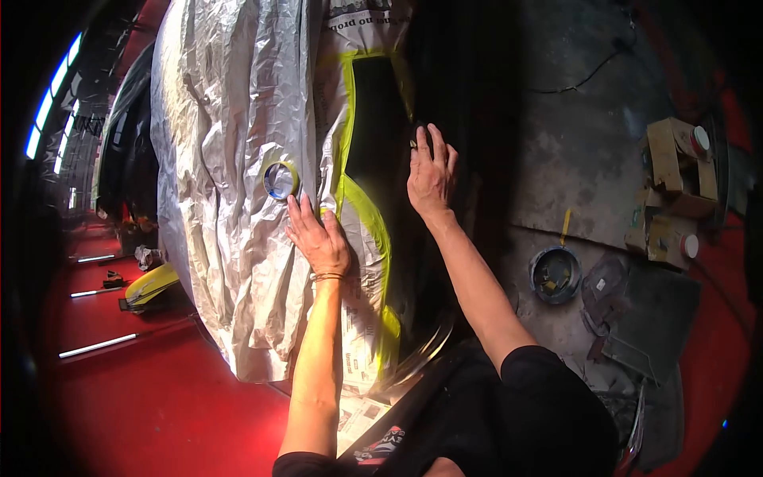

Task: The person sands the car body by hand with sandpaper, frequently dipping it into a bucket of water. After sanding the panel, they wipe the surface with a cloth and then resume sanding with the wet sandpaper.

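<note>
Counts first: you have two bare hands in frame and one roll of tape (pixel 293 171), left of centre on the silver sheet (pixel 230 238). Your left hand (pixel 319 242) lies flat, fingers loosely spread, gripping nothing, tips just beside the roll; touching or not, can't tell. Your right hand (pixel 431 175), right of it, has fingers part spread at the edge of the dark panel (pixel 372 119); a tiny yellowish bit shows by the thumb side, can't tell if pinched. Also one round basin (pixel 536 288), two white lids (pixel 701 138) by the cardboard boxes (pixel 682 167) at right, one yellow object (pixel 151 284) and three white light strips (pixel 97 346) at left. Surface: wrinkled sheet, then printed masking paper (pixel 366 282), with yellow-green tape strips (pixel 347 119) edging the dark panel. Room: red floor (pixel 175 405) lower left, grey floor (pixel 572 175) upper right. Writing: "no prob" upside down, top of the paper; the other print and your black shirt's (pixel 548 397) lettering too small or cut off.
</note>
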Demonstrator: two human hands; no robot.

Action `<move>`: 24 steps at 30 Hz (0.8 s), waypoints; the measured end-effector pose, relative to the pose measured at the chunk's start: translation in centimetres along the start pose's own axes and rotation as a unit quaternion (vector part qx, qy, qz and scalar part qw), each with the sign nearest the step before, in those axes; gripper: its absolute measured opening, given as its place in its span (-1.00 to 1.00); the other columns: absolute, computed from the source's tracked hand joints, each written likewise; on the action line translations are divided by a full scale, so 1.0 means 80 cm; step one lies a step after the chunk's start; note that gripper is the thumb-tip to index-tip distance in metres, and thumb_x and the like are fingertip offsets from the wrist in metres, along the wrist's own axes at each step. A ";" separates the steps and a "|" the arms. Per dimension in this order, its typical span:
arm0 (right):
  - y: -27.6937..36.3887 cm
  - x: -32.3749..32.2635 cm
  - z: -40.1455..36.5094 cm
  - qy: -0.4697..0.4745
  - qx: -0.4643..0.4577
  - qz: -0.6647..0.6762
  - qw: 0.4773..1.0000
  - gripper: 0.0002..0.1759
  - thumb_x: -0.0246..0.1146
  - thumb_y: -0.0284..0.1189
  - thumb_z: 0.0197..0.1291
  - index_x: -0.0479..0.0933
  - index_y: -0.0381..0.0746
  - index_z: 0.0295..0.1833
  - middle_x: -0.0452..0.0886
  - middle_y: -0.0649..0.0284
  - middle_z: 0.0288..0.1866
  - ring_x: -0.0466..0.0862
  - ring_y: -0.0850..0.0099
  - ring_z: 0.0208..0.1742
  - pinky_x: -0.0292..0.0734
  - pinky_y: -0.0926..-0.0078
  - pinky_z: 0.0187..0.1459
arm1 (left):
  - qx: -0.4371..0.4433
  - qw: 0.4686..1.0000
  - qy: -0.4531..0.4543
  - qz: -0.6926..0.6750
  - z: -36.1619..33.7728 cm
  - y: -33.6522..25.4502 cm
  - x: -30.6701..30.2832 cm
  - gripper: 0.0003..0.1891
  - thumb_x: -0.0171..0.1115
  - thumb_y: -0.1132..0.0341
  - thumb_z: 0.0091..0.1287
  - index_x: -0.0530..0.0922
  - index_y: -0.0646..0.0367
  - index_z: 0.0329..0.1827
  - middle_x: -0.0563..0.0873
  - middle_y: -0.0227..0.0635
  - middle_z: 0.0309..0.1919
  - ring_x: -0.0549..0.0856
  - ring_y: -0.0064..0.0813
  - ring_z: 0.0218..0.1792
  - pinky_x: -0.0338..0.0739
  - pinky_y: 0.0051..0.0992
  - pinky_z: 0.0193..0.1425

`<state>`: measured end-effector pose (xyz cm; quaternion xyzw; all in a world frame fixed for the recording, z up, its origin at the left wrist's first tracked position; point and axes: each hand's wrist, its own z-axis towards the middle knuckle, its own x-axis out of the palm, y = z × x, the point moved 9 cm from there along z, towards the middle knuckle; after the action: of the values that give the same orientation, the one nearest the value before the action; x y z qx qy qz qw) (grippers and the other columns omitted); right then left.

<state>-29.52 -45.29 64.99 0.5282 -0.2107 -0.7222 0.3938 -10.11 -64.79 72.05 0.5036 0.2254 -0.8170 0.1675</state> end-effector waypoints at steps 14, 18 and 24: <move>-0.036 0.047 0.115 0.017 -0.020 0.032 0.999 -0.43 0.08 -0.48 0.62 0.39 -0.11 0.68 0.42 0.25 0.76 0.19 -0.12 0.82 -0.06 -0.43 0.75 | -0.002 1.000 -0.002 -0.019 -0.001 -0.003 -0.001 -0.36 0.06 0.07 0.72 0.29 0.18 0.74 0.18 0.04 0.80 0.14 0.08 0.80 -0.11 0.35 0.76; -0.036 0.052 0.086 0.004 -0.079 0.092 0.993 -0.41 0.09 -0.59 0.55 0.38 -0.24 0.65 0.44 -0.01 0.72 0.36 -0.12 0.73 0.09 -0.14 0.78 | -0.001 1.000 -0.004 -0.009 -0.001 -0.003 -0.001 -0.36 0.07 0.07 0.71 0.29 0.18 0.74 0.17 0.04 0.80 0.14 0.09 0.80 -0.11 0.37 0.76; -0.031 0.053 0.126 0.007 -0.084 0.123 0.989 -0.44 0.09 -0.60 0.54 0.40 -0.28 0.62 0.48 -0.09 0.66 0.39 -0.09 0.72 0.21 -0.16 0.74 | 0.005 1.000 -0.005 -0.011 0.002 -0.004 0.000 -0.36 0.07 0.06 0.72 0.29 0.17 0.75 0.17 0.03 0.80 0.14 0.09 0.80 -0.11 0.36 0.76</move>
<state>-40.29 -48.29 64.27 0.4687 -0.2100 -0.6797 0.5237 -10.43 -64.60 72.21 0.4973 0.2264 -0.8227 0.1571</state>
